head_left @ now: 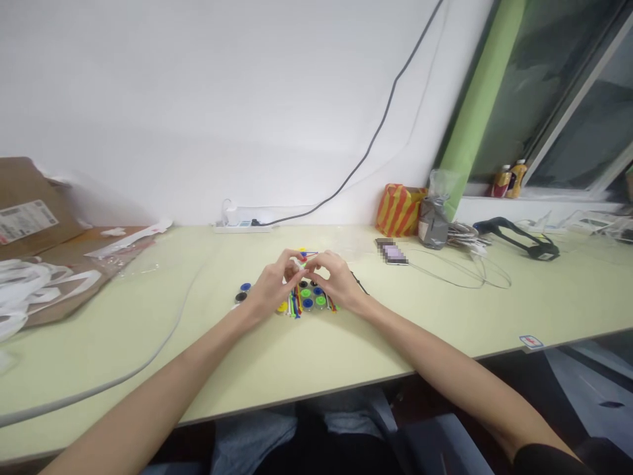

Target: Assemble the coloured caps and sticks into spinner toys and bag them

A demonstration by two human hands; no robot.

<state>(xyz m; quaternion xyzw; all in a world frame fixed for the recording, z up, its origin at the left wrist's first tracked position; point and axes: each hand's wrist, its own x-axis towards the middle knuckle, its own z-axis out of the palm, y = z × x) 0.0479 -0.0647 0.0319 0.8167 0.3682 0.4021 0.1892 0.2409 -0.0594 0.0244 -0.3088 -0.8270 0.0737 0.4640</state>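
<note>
Left hand [271, 284], right hand [337, 276]: fingertips nearly closed, pinching small coloured pieces [303, 260] (exact grip hidden), near coloured discs [307, 303], thin sticks [295, 307]

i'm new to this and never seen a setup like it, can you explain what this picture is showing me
There is no machine here: one camera, worn on a person's head, looks forward and down at their own bare arms. The left hand and right hand come together over a table. Small, colourful bits show at their fingertips, too small to name, and I can't tell which hand grips them. Just below lie round discs and thin coloured sticks. Farther back are a power strip by the wall and a striped bag; a cardboard box sits at the picture's left.
</note>
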